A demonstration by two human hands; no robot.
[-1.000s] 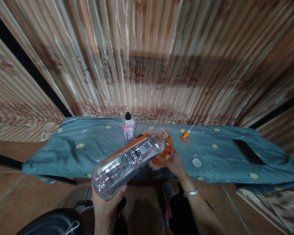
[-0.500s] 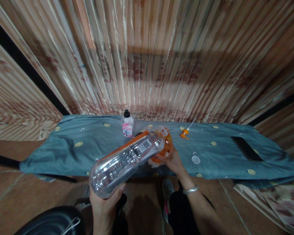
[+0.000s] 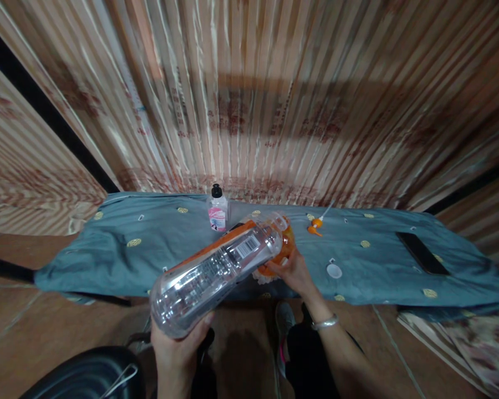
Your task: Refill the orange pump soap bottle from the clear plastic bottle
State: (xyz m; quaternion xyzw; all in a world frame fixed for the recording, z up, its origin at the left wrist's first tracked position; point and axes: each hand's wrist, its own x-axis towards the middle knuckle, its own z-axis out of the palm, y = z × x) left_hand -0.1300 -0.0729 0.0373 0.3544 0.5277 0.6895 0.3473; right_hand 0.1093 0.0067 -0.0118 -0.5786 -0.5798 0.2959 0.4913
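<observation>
My left hand (image 3: 178,349) grips the base of a large clear plastic bottle (image 3: 216,271) with an orange label and a barcode. The bottle is tilted, its open mouth pointing away over an orange container (image 3: 283,250). My right hand (image 3: 293,272), with a silver bracelet on the wrist, holds that orange container at the near edge of a table under a blue-grey cloth (image 3: 116,255). The container's lower part is hidden behind the bottle and my fingers.
On the cloth stand a small clear bottle with a black cap and pink label (image 3: 217,209), an orange pump nozzle (image 3: 316,224), a white cap (image 3: 334,270) and a dark phone (image 3: 422,253). A striped curtain hangs behind. A black bin (image 3: 83,377) sits at lower left.
The view shifted slightly. Both hands and the tilted bottle keep nearly the same pose over the orange container.
</observation>
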